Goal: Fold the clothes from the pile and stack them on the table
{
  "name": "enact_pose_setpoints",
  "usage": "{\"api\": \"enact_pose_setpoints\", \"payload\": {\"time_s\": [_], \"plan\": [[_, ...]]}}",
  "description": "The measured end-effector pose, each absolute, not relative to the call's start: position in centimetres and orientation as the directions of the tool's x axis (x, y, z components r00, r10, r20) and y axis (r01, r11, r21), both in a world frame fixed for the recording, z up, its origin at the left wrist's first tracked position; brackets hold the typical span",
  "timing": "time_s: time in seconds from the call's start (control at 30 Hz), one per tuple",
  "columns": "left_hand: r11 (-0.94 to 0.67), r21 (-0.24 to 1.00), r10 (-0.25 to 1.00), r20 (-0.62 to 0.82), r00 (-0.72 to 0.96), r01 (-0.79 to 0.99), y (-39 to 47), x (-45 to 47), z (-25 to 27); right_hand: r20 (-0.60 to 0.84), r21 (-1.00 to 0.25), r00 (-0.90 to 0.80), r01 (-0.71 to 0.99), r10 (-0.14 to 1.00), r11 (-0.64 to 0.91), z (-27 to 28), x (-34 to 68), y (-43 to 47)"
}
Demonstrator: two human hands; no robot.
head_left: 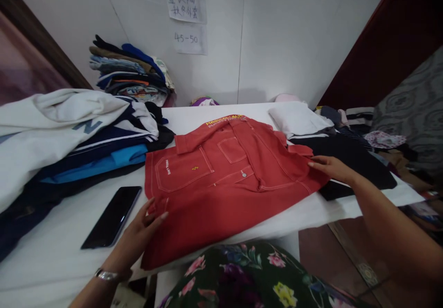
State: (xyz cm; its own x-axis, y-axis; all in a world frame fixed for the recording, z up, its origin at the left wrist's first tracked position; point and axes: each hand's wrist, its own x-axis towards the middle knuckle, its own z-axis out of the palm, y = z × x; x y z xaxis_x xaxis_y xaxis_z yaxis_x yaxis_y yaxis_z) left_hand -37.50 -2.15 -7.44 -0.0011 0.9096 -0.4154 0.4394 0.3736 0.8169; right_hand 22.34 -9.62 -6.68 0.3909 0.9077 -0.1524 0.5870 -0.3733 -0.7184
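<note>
A red jacket (197, 215) with white stitching, pockets and a metal button lies partly folded across the table in front of me. One sleeve is laid over its body, with yellow lettering near the far edge. My left hand (140, 229), with a silver bracelet at the wrist, pinches the jacket's near-left edge, where the cloth bunches between thumb and fingers. At the jacket's right end, my right hand (334, 168) has its fingers closed on the cloth; part of that grip is hidden from view.
A black phone (112, 216) lies left of the jacket. Piled clothes (86, 146) cover the table's left side, with a folded stack (131, 72) behind. Right of the jacket are a white folded garment (299, 117) and black clothing (356, 160). The table (263, 229) meets a wall bearing paper notes.
</note>
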Motion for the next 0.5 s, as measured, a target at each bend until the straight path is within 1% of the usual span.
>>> {"api": "enact_pose_setpoints", "payload": {"time_s": [0.03, 0.1, 0.17, 0.23, 0.3, 0.37, 0.43, 0.5], "plan": [[0.402, 0.828, 0.902, -0.432, -0.013, 0.391, -2.0, -37.2, -7.2, -0.081, -0.694, 0.394, 0.637, 0.915, -0.336, -6.2, 21.8, -8.9], [0.455, 0.825, 0.885, -0.459, -0.073, 0.334, -1.8, -36.4, -6.8, 0.010, -0.650, 0.328, 0.720, 0.944, -0.244, -5.7, 20.4, -7.1], [0.508, 0.813, 0.861, -0.493, -0.127, 0.286, -1.6, -35.7, -6.6, 0.045, -0.603, 0.220, 0.784, 0.974, -0.149, -5.7, 19.0, -4.8], [0.553, 0.809, 0.833, -0.544, -0.102, 0.200, -1.3, -35.3, -6.3, 0.061, -0.523, 0.148, 0.847, 0.987, -0.095, -5.9, 17.8, -2.0], [0.590, 0.802, 0.807, -0.591, -0.021, 0.090, -1.0, -35.0, -5.9, 0.066, -0.428, 0.142, 0.898, 0.988, -0.101, -6.1, 16.8, 1.0], [0.634, 0.773, 0.771, -0.635, 0.055, 0.026, -0.7, -34.8, -5.3, 0.060, -0.363, 0.177, 0.920, 0.982, -0.144, -6.2, 16.1, 3.9], [0.661, 0.750, 0.741, -0.660, 0.125, 0.037, -0.5, -34.5, -4.7, 0.046, -0.335, 0.224, 0.922, 0.974, -0.196, -6.3, 15.6, 6.4], [0.600, 0.788, 0.779, -0.614, 0.123, 0.134, -0.3, -34.2, -4.6, 0.032, -0.315, 0.276, 0.915, 0.961, -0.253, -6.6, 15.2, 8.3]]}}
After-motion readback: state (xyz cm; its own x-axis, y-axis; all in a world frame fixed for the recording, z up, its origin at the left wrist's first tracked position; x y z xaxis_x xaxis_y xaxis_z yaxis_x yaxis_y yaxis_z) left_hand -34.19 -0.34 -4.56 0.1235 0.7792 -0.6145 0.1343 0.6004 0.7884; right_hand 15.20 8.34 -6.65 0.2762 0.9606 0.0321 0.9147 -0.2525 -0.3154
